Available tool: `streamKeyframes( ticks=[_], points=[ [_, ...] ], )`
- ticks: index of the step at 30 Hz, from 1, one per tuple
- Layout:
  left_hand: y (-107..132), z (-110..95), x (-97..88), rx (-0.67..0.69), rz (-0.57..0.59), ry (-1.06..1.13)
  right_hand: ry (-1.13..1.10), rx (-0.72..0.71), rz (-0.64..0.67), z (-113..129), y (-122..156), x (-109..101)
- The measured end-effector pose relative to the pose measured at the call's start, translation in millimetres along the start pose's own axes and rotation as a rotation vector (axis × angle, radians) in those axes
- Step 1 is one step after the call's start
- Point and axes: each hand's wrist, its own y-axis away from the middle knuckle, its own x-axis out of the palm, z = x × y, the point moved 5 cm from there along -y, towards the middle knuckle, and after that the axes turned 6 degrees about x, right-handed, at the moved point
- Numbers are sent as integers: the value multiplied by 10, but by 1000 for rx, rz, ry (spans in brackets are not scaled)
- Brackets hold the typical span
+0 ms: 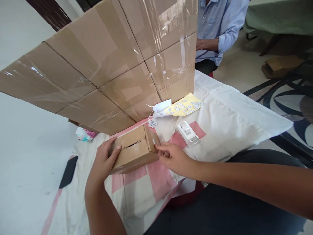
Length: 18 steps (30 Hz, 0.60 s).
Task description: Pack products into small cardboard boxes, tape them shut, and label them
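While your L hand (104, 156) grips the box (134, 150) at left, your R hand (177, 159) is curled at its right end, can't tell if gripping, box on cloth (137, 192) nr you, white device (187, 133) to right, cardboard panel (117, 62) on far side

We've got a pale, softly lit wall (17, 32) climbing on our left, a dark brown band (50, 13) slanting across its top, and over right we find a green-draped table (281, 16) above a pale floor (233, 67) that bursts into bold, dark, curving patterns (303, 126).
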Motion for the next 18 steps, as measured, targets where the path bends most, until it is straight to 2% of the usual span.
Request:
streamKeyframes(
  ticks=[6, 13, 18],
  points=[
    [-6, -6, 6, 31, 4, -7, -26, 91, -32, -113, -130, -32],
    [-3, -17, -4, 26, 3, 17, 106, 34, -5, 73, -66, -13],
    [-7, -15, -2, 39, 8, 17, 166, 21, -7, 16, -129, -64]
  ],
)
